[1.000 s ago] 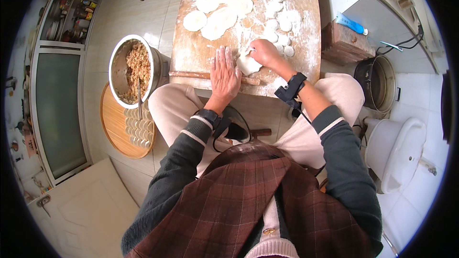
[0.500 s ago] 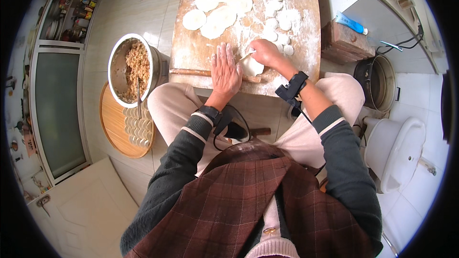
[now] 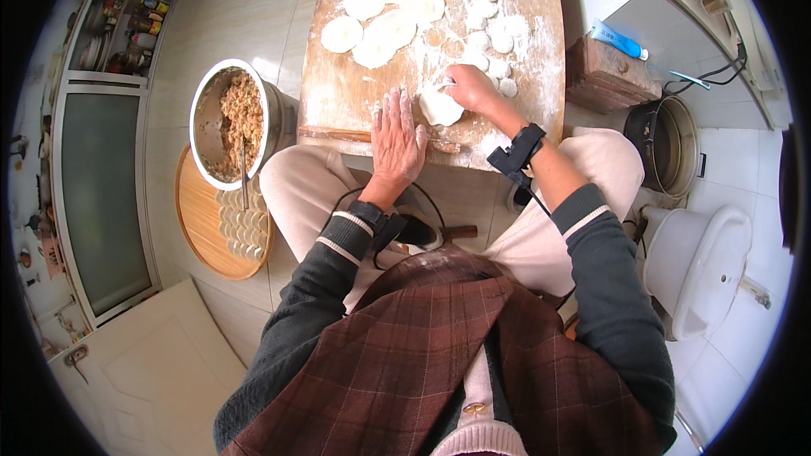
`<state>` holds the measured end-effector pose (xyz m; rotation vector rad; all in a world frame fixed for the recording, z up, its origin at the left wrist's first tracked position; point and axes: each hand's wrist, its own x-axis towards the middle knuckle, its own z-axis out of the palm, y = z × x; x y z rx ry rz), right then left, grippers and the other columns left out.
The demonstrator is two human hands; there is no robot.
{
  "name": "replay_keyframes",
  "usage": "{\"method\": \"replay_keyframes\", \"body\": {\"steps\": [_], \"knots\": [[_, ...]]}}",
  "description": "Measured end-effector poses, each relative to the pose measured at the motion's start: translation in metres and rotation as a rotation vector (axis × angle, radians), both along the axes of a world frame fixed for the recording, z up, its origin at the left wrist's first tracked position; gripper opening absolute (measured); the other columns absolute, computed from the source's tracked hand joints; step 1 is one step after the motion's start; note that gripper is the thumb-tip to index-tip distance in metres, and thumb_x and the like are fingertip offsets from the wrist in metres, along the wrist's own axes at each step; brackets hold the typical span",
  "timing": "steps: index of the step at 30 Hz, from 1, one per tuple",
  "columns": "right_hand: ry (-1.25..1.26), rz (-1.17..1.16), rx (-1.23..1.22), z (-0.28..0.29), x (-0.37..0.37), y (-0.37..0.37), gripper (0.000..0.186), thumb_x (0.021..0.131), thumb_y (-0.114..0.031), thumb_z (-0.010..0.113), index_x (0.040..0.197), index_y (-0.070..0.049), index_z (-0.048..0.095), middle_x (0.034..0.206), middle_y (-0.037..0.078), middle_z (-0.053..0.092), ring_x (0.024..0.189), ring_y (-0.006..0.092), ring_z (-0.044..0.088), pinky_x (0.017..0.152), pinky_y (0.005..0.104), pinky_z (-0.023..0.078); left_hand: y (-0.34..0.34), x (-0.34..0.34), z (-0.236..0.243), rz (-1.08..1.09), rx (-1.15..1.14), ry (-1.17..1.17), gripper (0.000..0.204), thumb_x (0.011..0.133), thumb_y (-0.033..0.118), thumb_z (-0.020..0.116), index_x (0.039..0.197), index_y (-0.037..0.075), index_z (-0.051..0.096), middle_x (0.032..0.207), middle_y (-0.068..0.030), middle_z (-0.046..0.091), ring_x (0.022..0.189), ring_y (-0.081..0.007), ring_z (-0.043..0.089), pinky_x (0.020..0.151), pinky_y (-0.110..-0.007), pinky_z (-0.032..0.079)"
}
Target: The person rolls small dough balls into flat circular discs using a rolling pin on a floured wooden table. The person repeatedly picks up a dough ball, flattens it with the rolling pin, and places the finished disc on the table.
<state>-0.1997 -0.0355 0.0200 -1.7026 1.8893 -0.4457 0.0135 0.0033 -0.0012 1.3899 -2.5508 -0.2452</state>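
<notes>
My left hand lies flat, floury fingers stretched out, over the wooden rolling pin along the board's near edge. Just right of it, my right hand pinches the far edge of a round dumpling wrapper, which rests on the floured wooden board. Beyond my hands lies a group of overlapping rolled wrappers at the left. Several small flattened dough pieces sit to the right, dusted with flour.
Left of the board stands a metal bowl of filling with a spoon in it. Beneath it is a round wooden tray holding rows of folded dumplings. At the right are a brick stack with a blue tube and a metal pot.
The rolling pin and my left hand have shifted slightly toward me, off the wrapper. The wrapper now shows more fully, its far edge still pinched by my right hand.
</notes>
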Motion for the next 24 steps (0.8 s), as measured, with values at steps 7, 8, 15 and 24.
{"method": "replay_keyframes", "body": {"steps": [7,8,15,24], "knots": [[0.104,0.209,-0.172,0.012,0.006,0.017,0.021,0.076,-0.022,0.073,0.087,-0.005,0.068,0.084,0.017,0.067,0.086,0.0369,0.066,0.075,0.0449,0.052,-0.001,0.003,0.004,-0.055,-0.053,0.074,0.065,0.097,0.027,0.049,0.149,-0.007,0.028,0.154,-0.0277,0.029,0.142,-0.0434,0.030,0.116,-0.051,0.024],[0.063,0.188,-0.117,0.013,0.006,0.015,0.019,0.076,-0.020,0.073,0.086,-0.005,0.068,0.084,0.016,0.068,0.086,0.0368,0.066,0.074,0.0451,0.052,-0.003,0.000,0.004,-0.037,-0.013,0.061,0.065,0.097,0.027,0.048,0.149,-0.007,0.028,0.154,-0.0277,0.029,0.143,-0.0431,0.029,0.116,-0.051,0.023],[0.190,0.234,-0.127,0.011,0.008,0.013,0.015,0.076,-0.016,0.069,0.074,-0.004,0.060,0.079,0.017,0.064,0.081,0.0386,0.064,0.070,0.0482,0.050,-0.076,-0.054,-0.002,0.040,-0.180,0.212,0.066,0.099,0.032,0.045,0.150,-0.005,0.027,0.156,-0.0266,0.028,0.145,-0.0410,0.027,0.119,-0.050,0.019],[-0.073,0.040,-0.027,0.004,-0.001,0.003,0.019,0.078,-0.014,0.066,0.093,-0.002,0.067,0.092,0.019,0.068,0.088,0.0390,0.065,0.077,0.0459,0.051,-0.010,-0.015,0.016,-0.021,-0.023,0.082,0.068,0.097,0.030,0.048,0.150,-0.007,0.027,0.156,-0.0276,0.026,0.146,-0.0409,0.025,0.119,-0.051,0.017]]}}
